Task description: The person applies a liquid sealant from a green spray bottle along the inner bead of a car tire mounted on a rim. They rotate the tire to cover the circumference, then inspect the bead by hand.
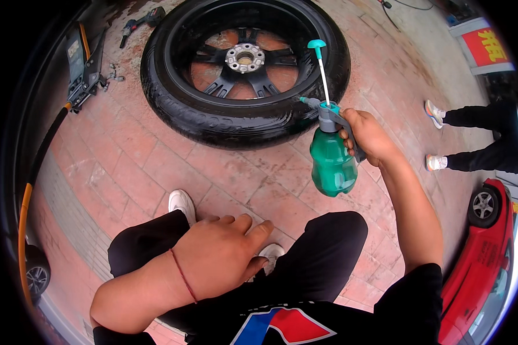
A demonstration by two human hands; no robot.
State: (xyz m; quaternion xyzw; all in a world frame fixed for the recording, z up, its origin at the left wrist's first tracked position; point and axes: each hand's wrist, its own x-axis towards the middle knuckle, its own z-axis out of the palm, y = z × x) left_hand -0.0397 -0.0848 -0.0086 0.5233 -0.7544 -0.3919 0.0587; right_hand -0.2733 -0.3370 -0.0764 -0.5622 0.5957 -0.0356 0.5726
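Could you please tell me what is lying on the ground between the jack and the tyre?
In the head view, a few small metal pieces lie there on the paving, nearer the jack than the tyre; perhaps wheel bolts.

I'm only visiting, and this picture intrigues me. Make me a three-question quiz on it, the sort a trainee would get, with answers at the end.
1. What is the person's right hand holding?
2. True or false: the large black tire lies on its side.
3. What colour is the car at the lower right? A) white B) red C) green

Key
1. A green spray bottle, gripped by its handle.
2. True.
3. B
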